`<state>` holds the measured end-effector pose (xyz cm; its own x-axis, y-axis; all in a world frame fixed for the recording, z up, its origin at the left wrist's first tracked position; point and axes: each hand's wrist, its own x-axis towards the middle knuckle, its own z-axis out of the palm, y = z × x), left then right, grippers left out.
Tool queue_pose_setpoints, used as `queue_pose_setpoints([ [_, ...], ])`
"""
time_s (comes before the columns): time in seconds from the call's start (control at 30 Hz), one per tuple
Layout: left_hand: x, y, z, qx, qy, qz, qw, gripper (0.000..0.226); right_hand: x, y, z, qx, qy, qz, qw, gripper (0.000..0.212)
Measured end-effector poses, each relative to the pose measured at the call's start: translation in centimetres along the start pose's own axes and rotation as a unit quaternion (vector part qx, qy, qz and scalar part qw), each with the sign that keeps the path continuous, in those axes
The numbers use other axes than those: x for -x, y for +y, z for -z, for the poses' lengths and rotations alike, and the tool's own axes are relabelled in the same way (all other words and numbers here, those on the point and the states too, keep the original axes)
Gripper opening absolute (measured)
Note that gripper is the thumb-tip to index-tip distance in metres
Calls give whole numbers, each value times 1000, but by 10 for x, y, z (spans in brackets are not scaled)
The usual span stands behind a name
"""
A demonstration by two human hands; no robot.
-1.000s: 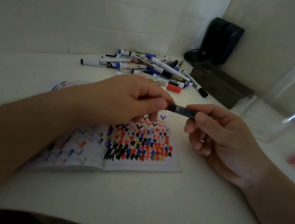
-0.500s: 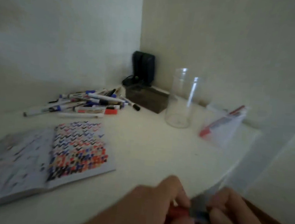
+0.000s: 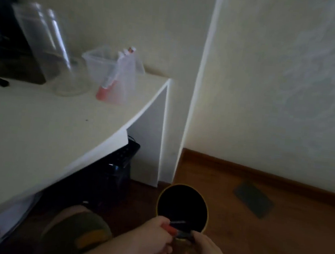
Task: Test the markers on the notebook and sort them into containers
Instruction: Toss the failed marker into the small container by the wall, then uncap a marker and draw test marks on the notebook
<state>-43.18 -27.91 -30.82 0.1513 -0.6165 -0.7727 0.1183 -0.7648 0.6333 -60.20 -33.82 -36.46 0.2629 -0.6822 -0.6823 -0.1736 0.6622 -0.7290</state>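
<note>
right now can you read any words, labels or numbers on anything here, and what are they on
None can be read.
Red-capped marker in the clear plastic tub: printing on its barrel, too blurred to read.
Red-and-dark marker held between the left hand and right hand over the round black bin with a yellow rim: no legible print.
Tall clear plastic jar: no label visible.

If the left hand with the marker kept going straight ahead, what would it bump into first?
Most likely the round black bin on the floor. The left hand holds the marker with the right hand just at the bin's near rim, and its open mouth lies straight ahead. Depth is hard to judge, though.
</note>
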Motion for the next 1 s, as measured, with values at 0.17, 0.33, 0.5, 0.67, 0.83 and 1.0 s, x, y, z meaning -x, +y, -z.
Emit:
queue_pose_setpoints([
  [0.17,12,50,-1,43,21,-27,999,72,-40,-35,7,-68,39,-44,996,40],
  [0.33,113,85,57,-41,19,-201,978,65,-18,-81,-11,10,-37,43,998,28],
  [0.5,267,97,151,-177,48,-363,913,38,104,-194,-132,97,-337,240,905,38],
  [0.67,325,73,274,-255,370,-332,830,22,181,-246,-278,237,-465,434,734,18],
  [0.83,311,8,443,-320,634,-160,685,23,171,-247,-456,439,-367,545,613,16],
  [1.0,295,-36,496,-326,630,-96,698,22,148,-215,-548,467,-304,534,636,25],
])
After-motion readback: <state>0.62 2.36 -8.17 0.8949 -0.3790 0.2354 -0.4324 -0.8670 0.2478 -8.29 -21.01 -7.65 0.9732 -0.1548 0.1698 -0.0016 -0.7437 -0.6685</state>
